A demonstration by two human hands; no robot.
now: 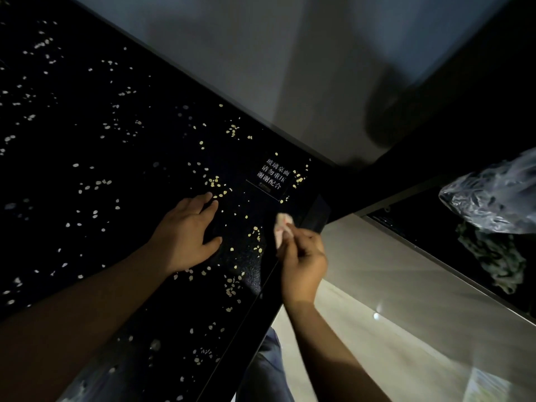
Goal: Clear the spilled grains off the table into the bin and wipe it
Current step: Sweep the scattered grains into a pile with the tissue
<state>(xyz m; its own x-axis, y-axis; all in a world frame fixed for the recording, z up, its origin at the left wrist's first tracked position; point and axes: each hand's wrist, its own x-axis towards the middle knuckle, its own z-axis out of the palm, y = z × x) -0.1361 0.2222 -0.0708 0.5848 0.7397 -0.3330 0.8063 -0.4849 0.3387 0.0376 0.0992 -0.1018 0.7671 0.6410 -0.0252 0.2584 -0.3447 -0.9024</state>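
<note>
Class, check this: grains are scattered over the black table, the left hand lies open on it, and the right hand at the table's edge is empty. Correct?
Not quite. In the head view the right hand is not empty: it pinches a small pale wad. The rest holds: grains scattered over the black table, left hand open on it.

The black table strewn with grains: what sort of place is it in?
Probably an indoor room that guests share, perhaps a rental or hotel. The glossy black table bears a printed notice asking users not to press on the glass; a pale floor and a plastic bag lie beside it.
</note>
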